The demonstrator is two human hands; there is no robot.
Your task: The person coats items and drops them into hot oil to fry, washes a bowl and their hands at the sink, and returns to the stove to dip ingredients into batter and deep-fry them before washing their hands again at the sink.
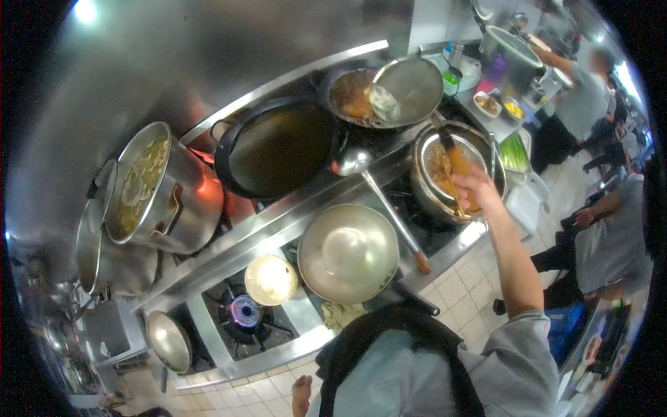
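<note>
My right hand [472, 187] is closed round the brown handle [457, 161] of a large round strainer [417, 87]. The strainer tilts over a wok of dark, bubbling liquid [347, 94], with a pale patch at its left edge. Below my right hand is a steel pot [420, 174] with a bowl-like insert and brown contents. A ladle [354, 161] rests across the stove edge, left of that pot. At the bottom, beside my apron, my left hand [301, 389] hangs low and small; what its fingers do is unclear.
A black wok [278, 149] and tall stockpots [167, 194] stand to the left. Nearer are an empty steel wok [347, 254], a lit burner [246, 311] and a small pan [169, 340]. Food dishes [486, 104] sit at right. Other people [611, 233] stand beyond.
</note>
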